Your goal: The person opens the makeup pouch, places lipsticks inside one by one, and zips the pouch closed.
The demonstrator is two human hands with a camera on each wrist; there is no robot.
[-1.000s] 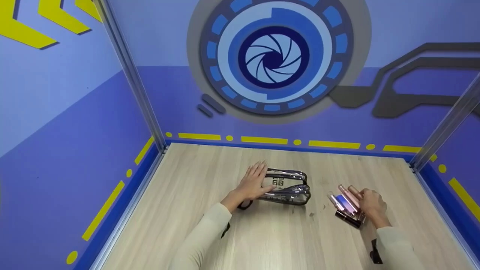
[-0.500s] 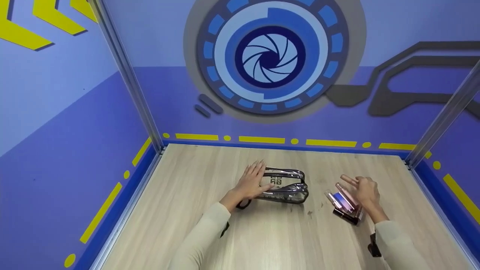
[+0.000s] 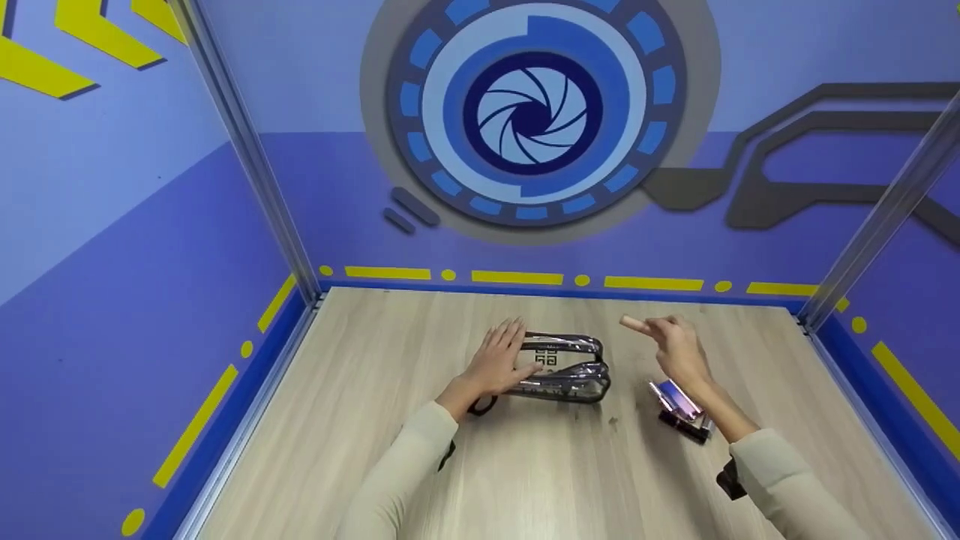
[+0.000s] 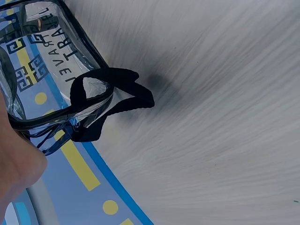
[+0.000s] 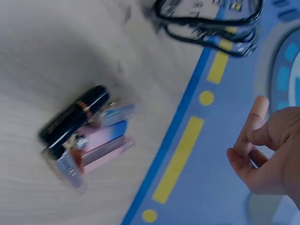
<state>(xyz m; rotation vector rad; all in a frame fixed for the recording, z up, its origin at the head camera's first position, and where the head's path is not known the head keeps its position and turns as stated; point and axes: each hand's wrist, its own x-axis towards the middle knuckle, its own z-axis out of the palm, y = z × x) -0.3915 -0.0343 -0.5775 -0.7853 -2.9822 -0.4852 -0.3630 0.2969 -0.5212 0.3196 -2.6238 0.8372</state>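
Observation:
A clear zip pouch with black trim (image 3: 566,382) lies on the wooden table, a square logo and lettering printed on it. My left hand (image 3: 491,364) rests on its left end with straight fingers. In the left wrist view the pouch's black strap loop (image 4: 126,93) sticks out past its end. My right hand (image 3: 681,349) is raised to the right of the pouch. Between thumb and fingers it pinches a slim beige-pink cosmetic tube (image 3: 634,323), pointing left; the right wrist view also shows this tube (image 5: 258,110). Part of it is hidden by the fingers.
A small pile of cosmetics lies below my right hand: a black lipstick-like tube (image 5: 75,117), a pink-and-blue tube (image 5: 105,136) and several clear or pink ones. Metal posts (image 3: 255,165) and blue printed walls (image 3: 330,202) border the table.
My right hand has lifted the beige-pink tube off the pile and carried it up and left towards the pouch. The left hand stays on the pouch; the view has shifted slightly.

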